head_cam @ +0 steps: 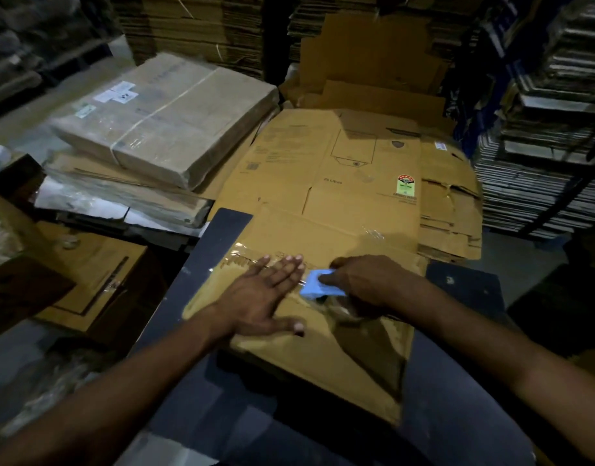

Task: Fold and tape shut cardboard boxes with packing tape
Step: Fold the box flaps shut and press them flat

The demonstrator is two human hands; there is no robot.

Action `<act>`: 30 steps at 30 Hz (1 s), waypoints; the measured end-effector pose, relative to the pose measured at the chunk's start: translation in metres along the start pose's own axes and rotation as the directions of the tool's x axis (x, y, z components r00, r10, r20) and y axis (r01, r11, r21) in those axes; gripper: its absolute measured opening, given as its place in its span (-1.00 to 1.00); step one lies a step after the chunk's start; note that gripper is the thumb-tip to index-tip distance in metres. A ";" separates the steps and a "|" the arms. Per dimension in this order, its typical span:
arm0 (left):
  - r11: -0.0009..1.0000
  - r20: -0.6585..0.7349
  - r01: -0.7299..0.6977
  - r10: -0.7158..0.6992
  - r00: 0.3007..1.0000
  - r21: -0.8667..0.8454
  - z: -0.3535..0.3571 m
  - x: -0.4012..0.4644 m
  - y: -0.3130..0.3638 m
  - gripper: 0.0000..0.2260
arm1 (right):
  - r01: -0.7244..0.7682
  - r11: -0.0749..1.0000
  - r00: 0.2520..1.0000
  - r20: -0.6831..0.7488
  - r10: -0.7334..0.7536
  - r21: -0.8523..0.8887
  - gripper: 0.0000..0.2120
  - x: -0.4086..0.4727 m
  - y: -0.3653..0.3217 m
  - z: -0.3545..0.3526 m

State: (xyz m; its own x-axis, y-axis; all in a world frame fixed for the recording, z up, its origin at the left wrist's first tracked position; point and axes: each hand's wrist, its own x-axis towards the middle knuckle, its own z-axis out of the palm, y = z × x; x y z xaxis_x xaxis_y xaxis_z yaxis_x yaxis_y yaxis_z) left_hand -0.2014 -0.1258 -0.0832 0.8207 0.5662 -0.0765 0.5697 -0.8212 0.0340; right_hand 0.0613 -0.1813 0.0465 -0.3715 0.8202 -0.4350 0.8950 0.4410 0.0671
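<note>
Dim warehouse, dark worktable (222, 230). Flattened cardboard box (323, 331) on it: light, stiff, tape-slick. Left hand (266, 290) spread flat pressing box seam; right hand (363, 280) beside, gripping blue tape dispenser (318, 284), probably.

The scene was dim overall, with the brightest light falling from above on the flattened cardboard sheets (340, 169) at centre, while the corners fell into near-black shadow. Clear tape (255, 260) on the box showed soft glare. Wide-angle distortion bent the edges, and fine detail was soft and slightly blurred throughout.
</note>
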 end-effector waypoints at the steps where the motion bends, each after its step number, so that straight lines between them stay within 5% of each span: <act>1: 1.000 0.002 -0.019 0.018 1.000 0.015 -0.001 -0.008 -0.019 0.02 | 0.022 0.999 0.999 -0.025 -0.022 0.025 -0.38 0.008 -0.009 -0.001; 7: 0.996 0.064 -0.046 0.042 0.997 0.075 -0.005 -0.030 -0.065 0.00 | -0.026 0.999 1.000 -0.003 0.025 -0.021 -0.59 0.039 -0.061 -0.033; 12: 0.996 0.073 -0.039 0.033 0.997 0.083 -0.002 -0.030 -0.066 -0.01 | 0.002 0.996 0.985 0.169 0.013 -0.089 -0.58 0.001 -0.036 -0.035; 15: 0.997 0.057 -0.045 0.041 0.998 0.060 -0.001 -0.029 -0.066 -0.01 | -0.140 0.986 0.967 0.202 0.155 -0.086 -0.77 -0.034 -0.010 -0.008; 21: 0.997 0.137 0.025 -0.036 0.990 0.080 -0.015 -0.027 -0.044 0.10 | -0.137 0.989 0.971 0.193 0.144 -0.050 -0.65 -0.063 -0.007 0.009; 27: 0.999 0.073 -0.015 0.017 0.997 -0.037 0.001 0.011 0.090 0.13 | -0.154 0.987 0.968 0.207 0.143 0.041 -0.52 -0.057 0.006 0.004; 30: 0.999 0.030 0.032 -0.031 0.999 -0.042 0.003 0.019 0.102 0.11 | -0.123 0.992 0.974 0.193 0.120 0.006 -0.38 -0.059 0.005 0.003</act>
State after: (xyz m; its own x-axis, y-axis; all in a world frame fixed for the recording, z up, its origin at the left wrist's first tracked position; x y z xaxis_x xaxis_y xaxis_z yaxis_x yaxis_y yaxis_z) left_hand -0.1282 -0.1994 -0.0840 0.8009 0.5890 -0.1076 0.5973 -0.7987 0.0735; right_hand 0.0885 -0.2290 0.0700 -0.2067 0.7813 -0.5889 0.9354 0.3344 0.1153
